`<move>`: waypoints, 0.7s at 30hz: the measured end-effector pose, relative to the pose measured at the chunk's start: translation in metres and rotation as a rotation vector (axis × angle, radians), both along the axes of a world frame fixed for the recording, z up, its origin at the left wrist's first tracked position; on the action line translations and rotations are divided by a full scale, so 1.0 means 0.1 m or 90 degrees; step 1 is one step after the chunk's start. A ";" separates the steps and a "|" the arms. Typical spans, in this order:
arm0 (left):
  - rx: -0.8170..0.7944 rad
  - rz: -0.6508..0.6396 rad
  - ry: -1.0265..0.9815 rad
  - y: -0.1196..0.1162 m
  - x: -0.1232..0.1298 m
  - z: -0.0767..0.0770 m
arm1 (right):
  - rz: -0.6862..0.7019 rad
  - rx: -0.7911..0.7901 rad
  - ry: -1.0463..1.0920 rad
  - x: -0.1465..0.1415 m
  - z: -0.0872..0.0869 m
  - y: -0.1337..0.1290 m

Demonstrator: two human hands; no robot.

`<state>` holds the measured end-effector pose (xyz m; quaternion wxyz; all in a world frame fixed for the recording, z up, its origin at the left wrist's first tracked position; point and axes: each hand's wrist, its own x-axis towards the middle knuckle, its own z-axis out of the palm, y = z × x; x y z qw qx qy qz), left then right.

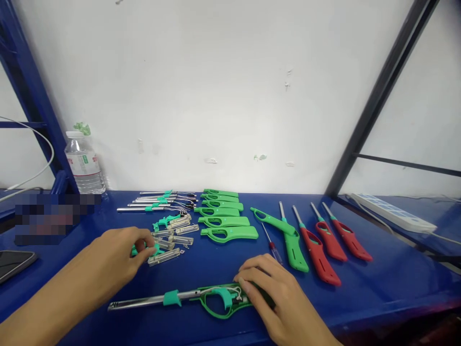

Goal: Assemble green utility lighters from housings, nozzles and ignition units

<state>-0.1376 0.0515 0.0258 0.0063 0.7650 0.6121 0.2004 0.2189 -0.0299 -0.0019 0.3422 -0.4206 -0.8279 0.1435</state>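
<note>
My left hand (124, 252) has its thumb and fingers pinched at small teal plastic parts (157, 249) in the loose pile. Whether the piece is lifted is hidden. Clear fuel tanks (165, 257) lie beside those fingertips. Nearer me, my right hand (272, 290) grips the handle end of an opened green gas lighter (218, 312) lying on the table. Its metal tube (140, 302) points left with a teal collar (172, 298) around it. A teal trigger (226, 297) and thin wires show inside the half shell; my fingers cover the rest.
Green shell halves (230, 234) and metal tubes with wires (144, 208) lie in rows behind. A screwdriver (275, 252), a green lighter (295, 252) and red lighters (319, 257) are on the right. A water bottle (84, 166), a phone (14, 264) and a power strip (394, 214) stand farther out.
</note>
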 end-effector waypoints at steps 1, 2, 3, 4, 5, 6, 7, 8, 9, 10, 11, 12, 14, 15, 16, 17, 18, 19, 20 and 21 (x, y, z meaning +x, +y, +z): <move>-0.021 -0.010 0.012 0.01 0.03 -0.02 | -0.002 0.000 -0.002 0.00 0.00 0.00; -0.033 -0.025 0.016 0.01 0.06 -0.04 | -0.004 -0.002 -0.005 0.00 0.01 0.00; -0.039 -0.036 0.020 0.01 0.09 -0.06 | -0.005 -0.003 -0.007 0.01 0.01 0.00; -0.039 -0.042 0.024 0.01 0.12 -0.07 | -0.005 -0.004 -0.008 0.01 0.02 0.00; -0.037 -0.045 0.028 0.00 0.15 -0.08 | -0.003 -0.003 -0.009 0.01 0.02 0.01; -0.033 -0.049 0.032 -0.01 0.17 -0.09 | 0.000 0.000 -0.010 0.01 0.02 0.01; -0.029 -0.057 0.035 -0.02 0.18 -0.09 | 0.003 0.004 -0.010 0.01 0.02 0.02; -0.024 -0.069 0.037 -0.04 0.20 -0.10 | 0.002 0.008 -0.009 0.01 0.02 0.02; -0.018 -0.083 0.038 -0.05 0.22 -0.09 | 0.000 0.013 -0.010 0.01 0.02 0.02; -0.013 -0.100 0.039 -0.07 0.24 -0.09 | -0.003 0.018 -0.011 0.01 0.02 0.02; -0.007 -0.118 0.039 -0.09 0.28 -0.07 | -0.005 0.025 -0.011 0.01 0.01 0.02; -0.002 -0.138 0.039 -0.12 0.32 -0.06 | -0.009 0.032 -0.011 0.02 0.01 0.01; 0.007 -0.185 0.035 -0.18 0.46 -0.02 | -0.022 0.049 -0.006 0.03 0.00 -0.01; 0.007 -0.220 0.034 -0.23 0.54 0.00 | -0.033 0.059 -0.001 0.03 -0.01 -0.02; 0.015 -0.269 0.031 -0.27 0.64 0.02 | -0.046 0.068 0.006 0.03 -0.01 -0.03; 0.044 -0.297 0.030 -0.32 0.74 0.04 | -0.057 0.074 0.011 0.04 -0.02 -0.04; 0.061 -0.330 0.038 -0.37 0.84 0.05 | -0.062 0.079 0.016 0.04 -0.02 -0.04; 0.079 -0.368 0.053 -0.41 0.94 0.06 | -0.060 0.082 0.018 0.04 -0.02 -0.04; 0.098 -0.404 0.068 -0.45 1.03 0.06 | -0.052 0.081 0.016 0.04 -0.02 -0.04; 0.122 -0.437 0.072 -0.48 1.10 0.07 | -0.036 0.076 0.007 0.03 -0.02 -0.04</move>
